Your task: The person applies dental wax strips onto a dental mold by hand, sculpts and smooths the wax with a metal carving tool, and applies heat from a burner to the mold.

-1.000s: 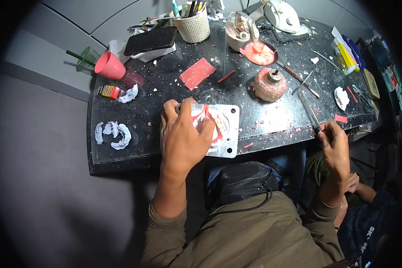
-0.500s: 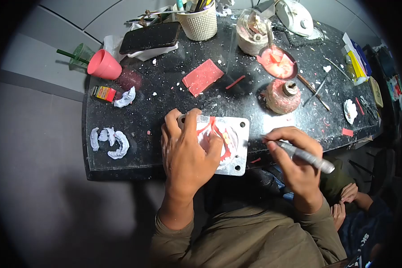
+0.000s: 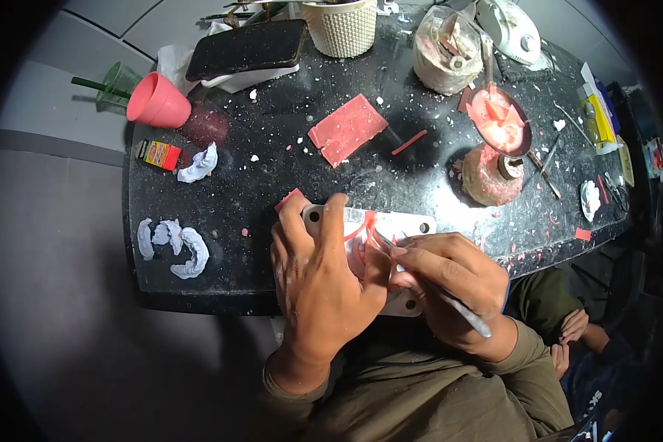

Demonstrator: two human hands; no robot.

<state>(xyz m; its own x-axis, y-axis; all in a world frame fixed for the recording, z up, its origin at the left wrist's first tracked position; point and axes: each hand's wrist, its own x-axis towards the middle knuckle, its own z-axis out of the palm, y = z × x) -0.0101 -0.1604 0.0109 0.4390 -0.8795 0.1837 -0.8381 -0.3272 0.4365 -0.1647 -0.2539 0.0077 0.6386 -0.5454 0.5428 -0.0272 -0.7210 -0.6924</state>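
The black table [image 3: 261, 180] is the largest thing, and it fills the upper and middle part of the frame, with pale crumbs and pink bits scattered on it. At its near edge, in the lower centre of the frame, is the metal plate [image 3: 412, 221]. It is flat, silvery grey and with straight edges, and 3 round holes are visible near its corners. On the plate there is a whitish dental model [image 3: 355, 249], crossed by red wax [image 3: 370, 221] in narrow strips that join near the upper edge. The fingers hide most of the model, so its teeth cannot be seen well.

The left hand [image 3: 320, 287] grips the left side of the plate. Its back faces up, the fingers are bent and a little apart and point to the top of the frame, and the thumb reaches over the model. The right hand [image 3: 460, 276] comes from the lower right and is closed around a slim metal tool [image 3: 468, 313] like a pen. The tool is tilted, its handle end to the lower right and its tip at the model.

The woven basket [image 3: 340, 29] stands at the top centre, and the black phone [image 3: 249, 50] is at the upper left. The dark pan [image 3: 529, 140] with pink wax is at the upper right. Smaller are the pink cup [image 3: 158, 102] at the upper left and the red wax sheet [image 3: 348, 129] at the upper centre.
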